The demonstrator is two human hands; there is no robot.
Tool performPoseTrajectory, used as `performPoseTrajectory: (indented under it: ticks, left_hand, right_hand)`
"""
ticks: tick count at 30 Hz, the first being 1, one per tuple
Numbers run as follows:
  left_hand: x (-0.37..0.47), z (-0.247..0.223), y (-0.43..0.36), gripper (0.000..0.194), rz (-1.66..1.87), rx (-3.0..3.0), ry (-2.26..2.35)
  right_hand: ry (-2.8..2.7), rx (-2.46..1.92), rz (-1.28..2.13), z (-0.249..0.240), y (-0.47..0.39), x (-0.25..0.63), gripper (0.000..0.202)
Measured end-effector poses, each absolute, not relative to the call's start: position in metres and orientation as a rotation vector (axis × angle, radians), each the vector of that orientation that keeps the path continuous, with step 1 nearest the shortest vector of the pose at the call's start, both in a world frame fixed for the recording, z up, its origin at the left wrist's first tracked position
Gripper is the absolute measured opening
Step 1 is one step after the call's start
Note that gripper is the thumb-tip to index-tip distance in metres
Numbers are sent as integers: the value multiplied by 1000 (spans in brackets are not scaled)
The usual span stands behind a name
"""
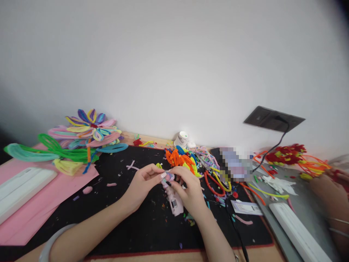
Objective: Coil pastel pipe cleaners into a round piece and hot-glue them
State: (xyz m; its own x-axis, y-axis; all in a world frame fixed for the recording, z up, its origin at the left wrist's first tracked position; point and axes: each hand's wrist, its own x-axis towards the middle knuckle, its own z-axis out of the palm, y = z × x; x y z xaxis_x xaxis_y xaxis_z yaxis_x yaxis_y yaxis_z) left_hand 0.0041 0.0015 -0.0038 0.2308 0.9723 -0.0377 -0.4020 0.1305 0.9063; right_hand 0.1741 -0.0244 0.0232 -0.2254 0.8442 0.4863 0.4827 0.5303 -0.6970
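My left hand and my right hand meet over the middle of a black mat. Between their fingertips they pinch a small fuzzy pink-and-purple piece of pipe cleaner. Its exact shape is partly covered by the fingers. Just under it lies a pale pink device with a small dark window; its upper end is hidden by my hands. Orange bundled pipe cleaners sit right behind my fingers, beside a heap of coloured scraps.
At the left, pipe-cleaner flowers rest on pink paper near a white box. A paper cup stands by the wall. On the right are a black cord, another white bar and another person's hand.
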Motion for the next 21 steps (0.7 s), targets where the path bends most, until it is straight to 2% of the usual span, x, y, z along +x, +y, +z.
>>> performPoseTrajectory:
  ticks: [21]
  left_hand:
    - [3,-5,2,15,1149,958,792]
  right_hand:
    - [-1872,-1104,589,22,-24,175,21]
